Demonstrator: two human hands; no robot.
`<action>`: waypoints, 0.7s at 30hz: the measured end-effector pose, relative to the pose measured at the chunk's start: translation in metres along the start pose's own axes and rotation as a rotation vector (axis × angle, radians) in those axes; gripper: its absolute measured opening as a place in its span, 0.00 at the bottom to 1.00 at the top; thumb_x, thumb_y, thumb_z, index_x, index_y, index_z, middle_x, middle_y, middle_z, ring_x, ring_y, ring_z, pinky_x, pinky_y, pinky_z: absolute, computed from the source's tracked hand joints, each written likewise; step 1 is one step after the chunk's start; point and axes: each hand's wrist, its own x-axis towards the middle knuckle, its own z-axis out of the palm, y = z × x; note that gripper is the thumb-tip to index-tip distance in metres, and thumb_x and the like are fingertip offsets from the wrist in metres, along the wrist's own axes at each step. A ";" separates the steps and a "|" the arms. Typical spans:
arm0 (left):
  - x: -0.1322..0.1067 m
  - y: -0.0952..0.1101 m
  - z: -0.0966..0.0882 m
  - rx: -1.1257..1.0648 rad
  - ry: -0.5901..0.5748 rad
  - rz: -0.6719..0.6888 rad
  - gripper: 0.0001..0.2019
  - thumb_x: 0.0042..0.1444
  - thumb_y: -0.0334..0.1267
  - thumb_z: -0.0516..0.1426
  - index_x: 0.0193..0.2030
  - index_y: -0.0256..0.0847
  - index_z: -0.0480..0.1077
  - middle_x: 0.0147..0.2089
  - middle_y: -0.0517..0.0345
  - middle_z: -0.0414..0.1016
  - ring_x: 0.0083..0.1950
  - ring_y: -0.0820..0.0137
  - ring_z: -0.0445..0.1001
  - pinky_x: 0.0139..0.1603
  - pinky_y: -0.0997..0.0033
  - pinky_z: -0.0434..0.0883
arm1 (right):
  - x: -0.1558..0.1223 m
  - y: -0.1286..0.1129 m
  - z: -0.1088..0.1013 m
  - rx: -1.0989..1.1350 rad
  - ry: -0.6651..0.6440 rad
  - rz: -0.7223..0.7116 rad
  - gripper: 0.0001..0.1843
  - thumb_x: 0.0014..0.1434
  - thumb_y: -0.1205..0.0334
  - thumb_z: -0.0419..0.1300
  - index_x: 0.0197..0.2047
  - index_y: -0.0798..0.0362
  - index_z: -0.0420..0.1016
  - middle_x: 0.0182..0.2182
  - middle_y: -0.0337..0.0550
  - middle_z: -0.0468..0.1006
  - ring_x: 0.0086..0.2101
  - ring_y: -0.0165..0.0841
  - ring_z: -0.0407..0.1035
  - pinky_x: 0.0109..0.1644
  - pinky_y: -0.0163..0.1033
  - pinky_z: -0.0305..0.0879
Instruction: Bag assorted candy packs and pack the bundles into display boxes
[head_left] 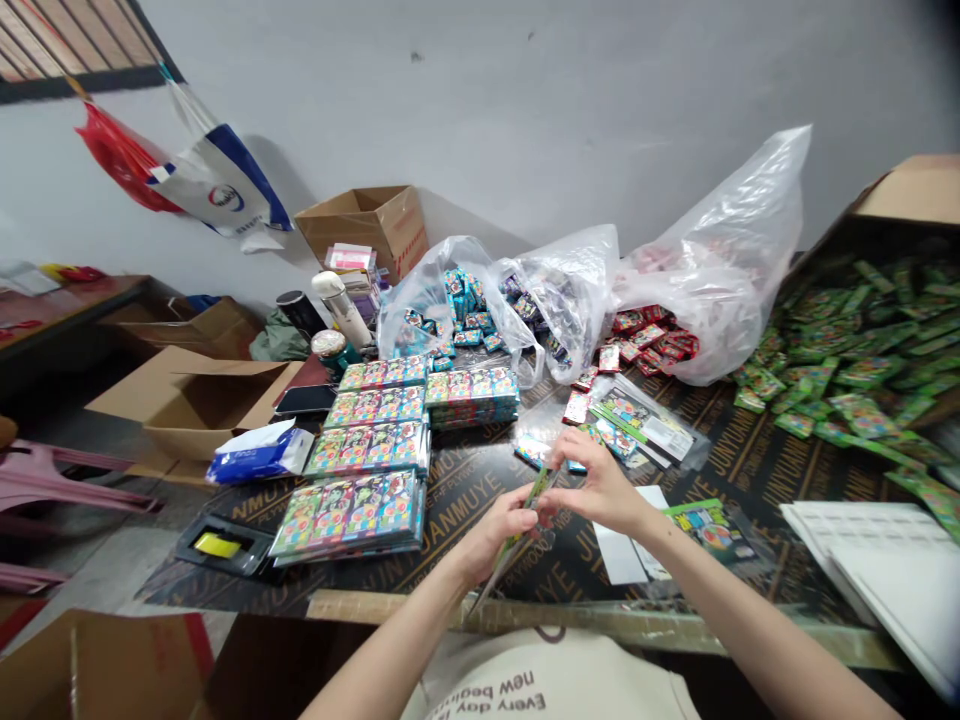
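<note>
A thin flat pack (504,562) with a green, printed face is tilted nearly edge-on above the front of the table. My left hand (491,532) closes around its lower side, thumb on top. At its upper edge my right hand (596,488) pinches with bent fingers; the fingertips partly hide what they grip. Just beyond my hands lie small blue packets (531,450). Beside my right forearm is a green printed card in a clear sleeve (709,530), next to white paper (621,550). Another sleeved card (649,420) lies farther back.
Stacks of colourful packs (352,510) stand left of my hands. Clear plastic bags (720,310) hold blue, purple and red packets along the wall. Green packets spill from a carton (915,190) at right, near white sheets (892,590). A black tray (225,545) sits at the left edge.
</note>
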 end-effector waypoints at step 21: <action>0.014 0.016 0.007 -0.088 0.288 -0.012 0.16 0.43 0.42 0.57 0.38 0.34 0.70 0.31 0.53 0.74 0.28 0.69 0.70 0.30 0.71 0.67 | -0.019 0.016 0.056 0.488 0.277 0.379 0.38 0.50 0.57 0.62 0.61 0.43 0.49 0.55 0.48 0.61 0.53 0.39 0.60 0.52 0.49 0.61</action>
